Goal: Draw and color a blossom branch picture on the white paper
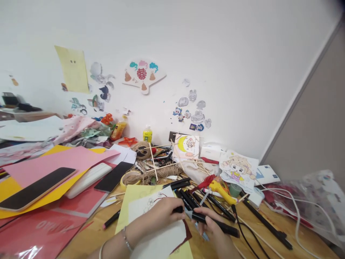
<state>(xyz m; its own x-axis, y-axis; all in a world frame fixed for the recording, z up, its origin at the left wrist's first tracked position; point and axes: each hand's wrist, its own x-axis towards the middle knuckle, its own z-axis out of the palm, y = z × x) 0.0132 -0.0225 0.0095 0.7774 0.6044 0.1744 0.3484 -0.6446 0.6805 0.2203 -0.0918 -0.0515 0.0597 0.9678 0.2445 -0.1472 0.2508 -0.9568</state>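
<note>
My left hand lies over a white sheet with flower outlines, its fingers closed on a black marker cap. Close beside it, my right hand grips a black marker, whose grey end points at the cap; cap and marker look apart. The white sheet rests on a yellow sheet, with a dark red edge showing at the lower right. Several black markers are piled just beyond my hands.
Phones and coloured paper cover the left side. Twine, sticks and a yellow glue gun lie behind. Cables and a plastic bag are at right. A wall stands behind the table.
</note>
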